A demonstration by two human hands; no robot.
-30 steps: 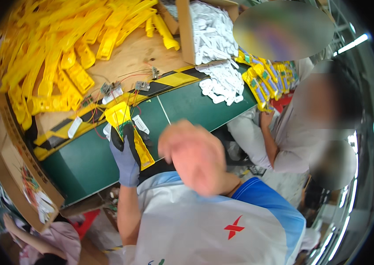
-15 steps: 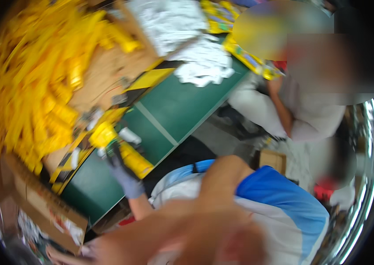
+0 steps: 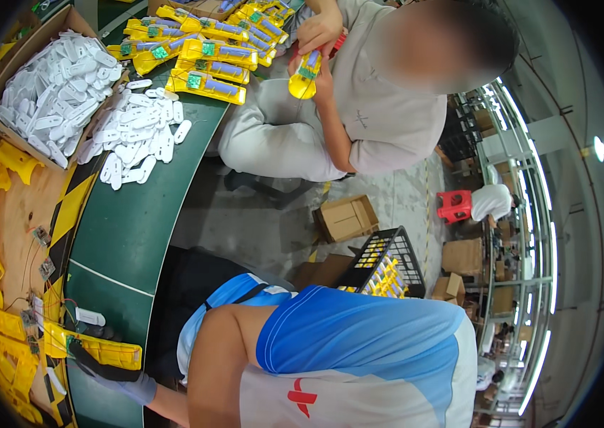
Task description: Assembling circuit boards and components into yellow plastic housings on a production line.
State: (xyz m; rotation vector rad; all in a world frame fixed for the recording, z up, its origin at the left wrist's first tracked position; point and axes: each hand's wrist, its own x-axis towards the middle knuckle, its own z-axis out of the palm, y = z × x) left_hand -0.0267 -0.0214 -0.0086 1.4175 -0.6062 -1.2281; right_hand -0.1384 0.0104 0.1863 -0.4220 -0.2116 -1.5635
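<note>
My left hand point(image 3: 106, 372) wears a grey glove with a dark palm. Its fingers are closed on a long yellow plastic casing point(image 3: 113, 354), which lies at the edge of the green table point(image 3: 113, 246). A bit of green shows by the fingertips. Just beyond the casing rests a small white oblong piece point(image 3: 89, 317). Thin wires and small circuit boards point(image 3: 47, 268) lie on the wooden board past it. My right arm point(image 3: 227, 346) is bent, its elbow forward and the forearm running down out of the picture; the hand is out of sight.
Yellow casings point(image 3: 6, 357) lie heaped at left. White oblong covers fill a cardboard box point(image 3: 91, 114) and spill onto the table. Filled yellow casings point(image 3: 216, 53) are stacked at the far end, beside a seated person point(image 3: 380, 107) holding one. A black crate point(image 3: 416, 260) and open carton point(image 3: 348, 217) stand on the floor.
The view has swung to the right and become sharp, so the table and left hand appear farther left. My left hand still grips the yellow casing. My right forearm covers less of the picture.
</note>
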